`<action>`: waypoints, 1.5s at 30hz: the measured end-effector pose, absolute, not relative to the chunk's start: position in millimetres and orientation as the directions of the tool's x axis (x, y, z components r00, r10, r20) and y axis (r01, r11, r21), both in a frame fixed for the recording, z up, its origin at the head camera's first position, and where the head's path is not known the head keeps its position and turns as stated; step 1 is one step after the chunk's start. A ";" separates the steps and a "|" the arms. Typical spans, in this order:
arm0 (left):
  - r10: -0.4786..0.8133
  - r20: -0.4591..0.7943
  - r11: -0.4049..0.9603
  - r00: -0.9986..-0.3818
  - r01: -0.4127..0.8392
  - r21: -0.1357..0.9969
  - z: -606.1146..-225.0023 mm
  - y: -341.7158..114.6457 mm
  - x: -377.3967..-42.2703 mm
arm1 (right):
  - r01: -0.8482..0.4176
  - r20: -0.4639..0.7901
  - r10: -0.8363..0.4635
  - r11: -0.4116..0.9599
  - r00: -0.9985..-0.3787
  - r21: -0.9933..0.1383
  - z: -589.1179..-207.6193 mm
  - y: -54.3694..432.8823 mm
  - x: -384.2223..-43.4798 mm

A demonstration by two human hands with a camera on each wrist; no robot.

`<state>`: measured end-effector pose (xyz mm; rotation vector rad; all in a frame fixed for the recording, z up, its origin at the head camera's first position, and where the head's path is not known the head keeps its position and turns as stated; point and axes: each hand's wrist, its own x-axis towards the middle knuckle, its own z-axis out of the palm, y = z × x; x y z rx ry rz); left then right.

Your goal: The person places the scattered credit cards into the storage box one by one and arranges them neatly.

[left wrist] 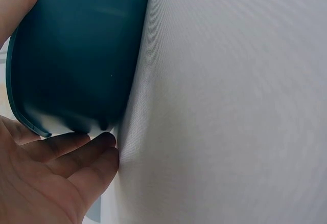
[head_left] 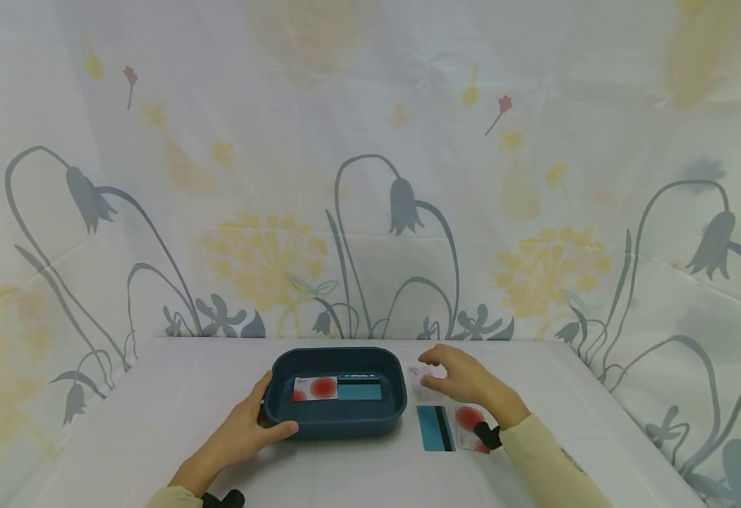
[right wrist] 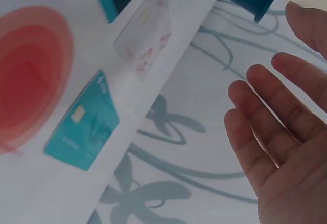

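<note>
My left hand (head_left: pixel 243 427) grips the left end of a dark teal plastic basin (head_left: pixel 332 429), with the thumb at its front wall and the fingers along its left side. Inside the basin lie a white card with a red circle (head_left: pixel 315 389) and a teal card with a dark stripe (head_left: pixel 359 391). My right hand (head_left: pixel 466 379) hovers over the table right of the basin, fingers apart and loosely bent, holding nothing. Beneath it lies a pale card (head_left: pixel 416 377), partly covered. A teal chip card (right wrist: pixel 84 124) shows in the right wrist view; the hand hides it in the head view.
Nearer the front lie a teal card with a black stripe (head_left: pixel 435 428) and a white card with red circles (head_left: pixel 468 419), partly behind the right wrist's black strap. A white cloth covers the table (head_left: pixel 320 473). Behind it hangs a flower-patterned curtain (head_left: pixel 370 268).
</note>
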<state>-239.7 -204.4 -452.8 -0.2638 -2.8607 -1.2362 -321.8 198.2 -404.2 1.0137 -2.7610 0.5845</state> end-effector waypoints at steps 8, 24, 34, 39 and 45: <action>0.148 0.073 0.672 -0.986 0.155 0.724 -454.2 -205.1 -239.1 | -0.589 0.226 -0.545 0.736 -0.808 -0.334 -413.9 216.6 -321.3; 0.150 0.085 0.671 -0.985 0.164 0.723 -453.7 -207.9 -242.0 | -0.498 0.202 -0.455 0.793 -0.867 -0.351 -430.7 240.3 -329.0; 0.160 0.081 0.663 -0.984 0.168 0.730 -454.7 -201.4 -243.6 | -0.446 0.128 -0.427 0.844 -0.895 -0.297 -437.3 251.5 -329.1; 0.155 0.097 0.683 -0.983 0.177 0.709 -456.5 -205.4 -240.9 | -0.447 0.108 -0.435 0.844 -0.894 -0.295 -441.2 250.2 -333.3; 0.152 0.085 0.678 -0.985 0.166 0.716 -456.4 -206.7 -241.4 | -0.382 0.052 -0.387 0.866 -0.921 -0.323 -442.2 247.5 -334.4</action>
